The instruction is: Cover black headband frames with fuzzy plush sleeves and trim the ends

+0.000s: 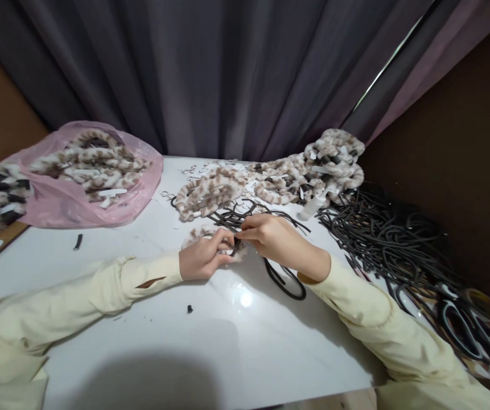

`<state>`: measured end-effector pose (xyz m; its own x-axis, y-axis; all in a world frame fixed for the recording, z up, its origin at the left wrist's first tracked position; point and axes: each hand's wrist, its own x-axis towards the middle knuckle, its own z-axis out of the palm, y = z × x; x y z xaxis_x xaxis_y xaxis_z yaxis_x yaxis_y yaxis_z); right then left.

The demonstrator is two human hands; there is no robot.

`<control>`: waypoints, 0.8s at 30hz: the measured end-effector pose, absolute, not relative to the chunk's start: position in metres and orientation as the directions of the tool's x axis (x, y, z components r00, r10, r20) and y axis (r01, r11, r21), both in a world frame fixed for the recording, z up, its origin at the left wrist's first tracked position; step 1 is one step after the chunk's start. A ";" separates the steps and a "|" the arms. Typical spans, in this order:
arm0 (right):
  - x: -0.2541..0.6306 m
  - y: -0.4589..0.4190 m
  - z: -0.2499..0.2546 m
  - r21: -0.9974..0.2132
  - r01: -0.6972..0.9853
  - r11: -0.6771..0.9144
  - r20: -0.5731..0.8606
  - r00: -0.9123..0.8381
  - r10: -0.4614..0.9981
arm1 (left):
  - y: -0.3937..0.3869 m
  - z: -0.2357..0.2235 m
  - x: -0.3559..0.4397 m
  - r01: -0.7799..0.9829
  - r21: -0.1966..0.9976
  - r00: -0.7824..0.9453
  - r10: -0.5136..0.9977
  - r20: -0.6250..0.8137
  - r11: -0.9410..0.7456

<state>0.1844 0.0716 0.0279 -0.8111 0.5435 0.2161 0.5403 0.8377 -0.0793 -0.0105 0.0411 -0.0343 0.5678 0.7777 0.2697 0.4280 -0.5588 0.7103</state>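
Note:
Near the middle of the table, my left hand point(205, 255) is closed on a fluffy white-and-brown loop point(197, 234), which lies partly hidden behind the fingers. A short dark piece like black tubing point(237, 246) shows at the loop's right side, between my two hands. My right hand point(278, 240) reaches in from the right, thumb and forefinger pinched at the top of this dark piece. The fingertips of both hands almost meet there. Black cords point(287, 293) lie under and behind my right hand, one bent into a long loop toward me.
Fluffy loops lie in a pile point(210, 192), a larger heap point(334, 156) and a pink plastic bag point(142, 199). A small clear bottle point(312, 207) stands before the heap. Many black cords point(390, 239) and black-handled scissors point(458, 327) lie right. Small metal rings point(189, 169) are scattered behind.

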 end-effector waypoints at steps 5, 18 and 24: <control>0.183 0.076 0.020 0.005 0.465 0.885 0.231 -0.862 0.452 | 0.042 -0.037 -0.011 0.346 0.501 0.665 0.584 0.465 -0.793; 0.181 0.081 0.003 -0.090 0.449 0.889 0.263 -0.850 0.456 | 0.043 -0.040 -0.011 0.353 0.386 0.617 0.522 0.589 -0.852; 0.179 0.081 -0.003 -0.148 0.461 0.875 0.270 -0.833 0.484 | 0.042 -0.031 -0.009 0.340 0.474 0.648 0.568 0.508 -0.812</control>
<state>0.1789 0.0813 -0.0031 -0.8325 0.4838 0.2698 0.4608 0.8752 -0.1475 -0.0086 0.0422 -0.0311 0.6475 0.5682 0.5078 0.3403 -0.8118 0.4745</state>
